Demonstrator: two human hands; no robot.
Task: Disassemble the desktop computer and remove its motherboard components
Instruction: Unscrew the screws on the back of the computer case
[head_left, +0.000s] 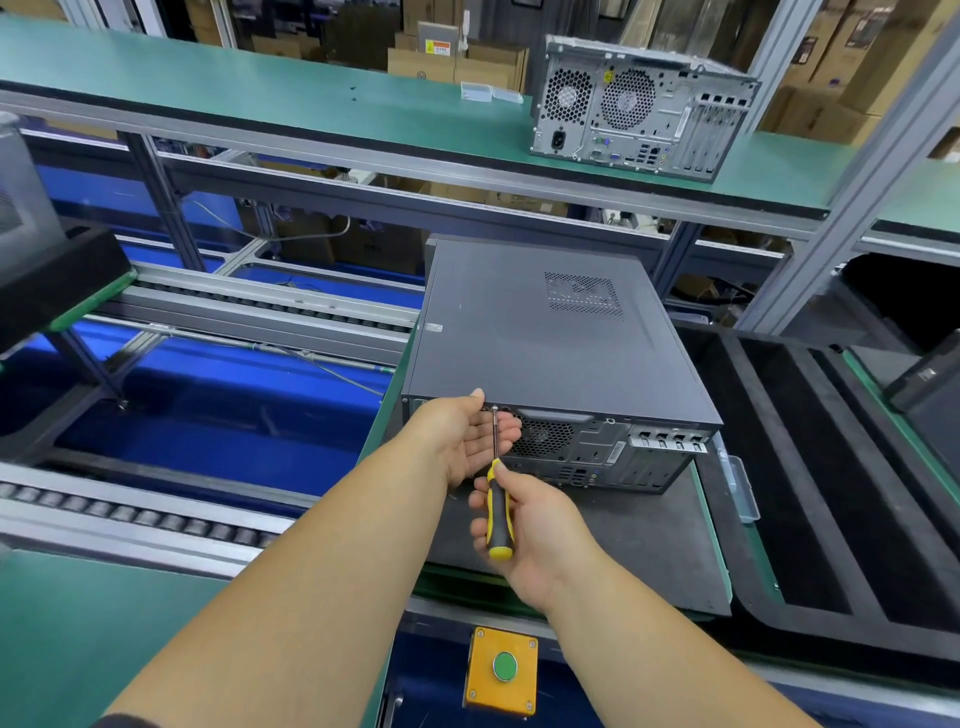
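Observation:
A dark grey desktop computer (540, 332) lies flat on a black mat (649, 545), its rear panel with fan grille and ports facing me. My right hand (535, 535) grips a yellow-and-black screwdriver (497, 514) whose shaft points up, its tip at the top left edge of the rear panel. My left hand (462, 441) is held palm up with relaxed fingers against the rear panel, just left of the shaft and under the tip. The case cover is closed, so the inside is hidden.
A second silver computer (639, 109) stands on the upper green shelf (260, 98). A yellow box with a green button (503, 667) sits at the bench's front edge. Roller conveyor rails (130, 514) run on the left. Black foam trays (831, 467) lie on the right.

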